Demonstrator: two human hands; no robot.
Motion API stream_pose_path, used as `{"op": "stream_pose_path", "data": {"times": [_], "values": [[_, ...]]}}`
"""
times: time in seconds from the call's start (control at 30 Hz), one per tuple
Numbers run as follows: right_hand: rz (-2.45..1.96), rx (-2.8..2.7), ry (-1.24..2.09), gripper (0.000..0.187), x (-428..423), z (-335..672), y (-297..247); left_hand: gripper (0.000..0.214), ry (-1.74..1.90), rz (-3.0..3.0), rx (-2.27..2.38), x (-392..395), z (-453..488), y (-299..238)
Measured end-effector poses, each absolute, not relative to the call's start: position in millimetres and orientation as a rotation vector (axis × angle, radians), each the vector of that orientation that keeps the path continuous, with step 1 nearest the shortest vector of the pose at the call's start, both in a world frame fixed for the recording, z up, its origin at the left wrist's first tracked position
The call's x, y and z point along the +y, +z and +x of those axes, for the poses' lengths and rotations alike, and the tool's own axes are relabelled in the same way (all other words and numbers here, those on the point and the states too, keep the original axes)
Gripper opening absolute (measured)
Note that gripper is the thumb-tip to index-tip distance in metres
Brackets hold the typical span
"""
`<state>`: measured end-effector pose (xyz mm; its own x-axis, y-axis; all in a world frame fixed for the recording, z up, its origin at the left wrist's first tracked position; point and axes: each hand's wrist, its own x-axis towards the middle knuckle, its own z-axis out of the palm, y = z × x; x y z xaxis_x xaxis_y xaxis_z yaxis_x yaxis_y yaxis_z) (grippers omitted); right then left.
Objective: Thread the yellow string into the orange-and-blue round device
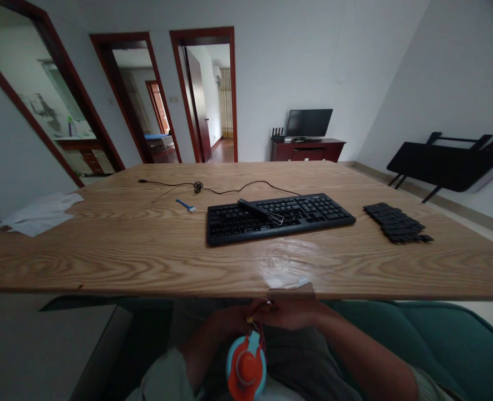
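My left hand [232,321] and my right hand [290,313] meet below the table's front edge, in shadow. Their fingers are closed together around something small, a bit of which looks yellowish; its kind I cannot make out. Just below them is a round orange and light-blue object [247,366], and whether the fingers hold it is unclear. On the table lies a black keyboard [280,220] with some keys gone. A black-handled wire keycap puller [259,211] rests across it.
Loose black keycaps [394,223] lie in rows at the right. A blue brush [185,205] and the keyboard's cable [238,191] are on the left and back of the wooden table [138,262]. White paper or cloth [42,214] sits at the left edge.
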<state>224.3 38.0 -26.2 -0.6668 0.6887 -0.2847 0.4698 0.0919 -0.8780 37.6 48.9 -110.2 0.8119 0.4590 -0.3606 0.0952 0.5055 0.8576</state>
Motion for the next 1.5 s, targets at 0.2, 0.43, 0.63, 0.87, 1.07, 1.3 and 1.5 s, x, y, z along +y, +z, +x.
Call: {"op": "stream_pose_path", "data": {"times": [0.2, 0.43, 0.63, 0.87, 1.07, 1.3, 1.5], "values": [[-1.027, -2.153, 1.705, 0.025, 49.7, 225.6, -42.5, 0.012, 0.144, 1.065, 0.536, 56.0, 34.3, -118.0], [-1.02, -2.187, 1.702, 0.024, 56.3, 225.7, -50.1, 0.009, 0.193, 1.009, 0.604, 47.8, 33.9, -116.5], [-0.926, -2.248, 1.68, 0.019, 65.1, 230.4, -65.9, 0.012, 0.128, 1.017, 0.552, 50.7, 33.3, -115.9], [-0.939, -2.176, 1.731, 0.024, 64.9, 226.6, -60.2, 0.014, 0.119, 1.018, 0.528, 54.0, 34.2, -117.1], [-0.98, -2.173, 1.779, 0.021, 64.0, 223.8, -58.9, 0.009, 0.181, 1.037, 0.512, 50.5, 33.9, -113.6], [-0.942, -2.197, 1.827, 0.016, 68.7, 223.4, -55.3, 0.011, 0.121, 1.04, 0.494, 53.9, 35.0, -110.8], [-0.928, -2.23, 1.83, 0.016, 66.4, 221.0, -55.8, 0.007, 0.1, 1.056, 0.506, 53.0, 34.3, -117.4]]}}
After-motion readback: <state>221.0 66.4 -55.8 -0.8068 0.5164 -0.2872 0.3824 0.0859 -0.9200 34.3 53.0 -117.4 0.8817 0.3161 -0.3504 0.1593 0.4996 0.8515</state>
